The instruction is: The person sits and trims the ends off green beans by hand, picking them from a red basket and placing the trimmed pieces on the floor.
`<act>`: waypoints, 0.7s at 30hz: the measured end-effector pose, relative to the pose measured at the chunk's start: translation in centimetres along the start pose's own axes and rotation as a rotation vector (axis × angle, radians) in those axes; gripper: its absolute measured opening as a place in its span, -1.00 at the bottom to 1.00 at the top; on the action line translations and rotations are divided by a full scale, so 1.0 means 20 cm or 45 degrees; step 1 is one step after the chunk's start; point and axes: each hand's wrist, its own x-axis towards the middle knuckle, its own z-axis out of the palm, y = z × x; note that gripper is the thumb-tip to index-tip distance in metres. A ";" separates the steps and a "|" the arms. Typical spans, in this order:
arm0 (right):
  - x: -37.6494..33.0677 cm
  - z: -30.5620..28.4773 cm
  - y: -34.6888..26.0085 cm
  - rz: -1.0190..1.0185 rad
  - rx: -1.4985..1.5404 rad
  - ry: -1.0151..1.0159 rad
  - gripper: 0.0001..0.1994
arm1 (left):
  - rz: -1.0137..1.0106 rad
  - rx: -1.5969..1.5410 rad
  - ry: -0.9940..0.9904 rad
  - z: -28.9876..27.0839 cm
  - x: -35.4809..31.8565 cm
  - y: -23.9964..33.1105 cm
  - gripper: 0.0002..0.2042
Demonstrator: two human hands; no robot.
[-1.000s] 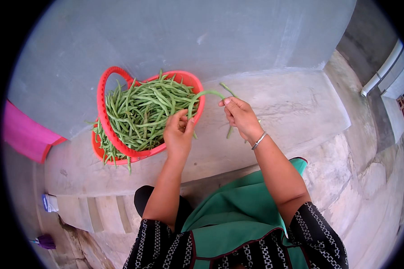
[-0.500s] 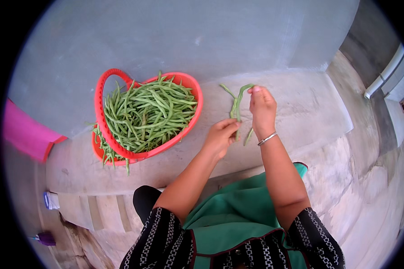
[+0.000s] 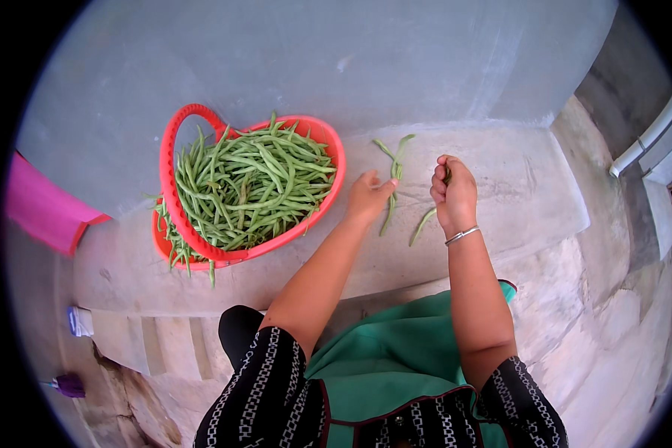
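My left hand hovers beside a few long green beans on the concrete ledge, its fingers apart and its thumb close to them; I see nothing held in it. My right hand, a metal bangle on its wrist, is closed with the fingers curled. A small dark-green bit shows between its fingers, too small to name. Another green bean lies just left of that wrist. To the left, a heart-shaped red basket is heaped with green beans, its handle standing up over them.
The pale concrete ledge runs along a grey wall. Pink cloth hangs at the far left. Below it are a small blue-and-white object and something purple. A white pipe stands at the right.
The beans held between both hands now lie on the ledge. My left hand has let go and moved slightly up; my right hand has drawn right and down and curled closed.
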 end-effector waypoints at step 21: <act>-0.10 0.23 0.22 0.437 -0.079 -0.530 -0.85 | 0.332 0.632 0.653 -1.01 0.23 0.07 -0.56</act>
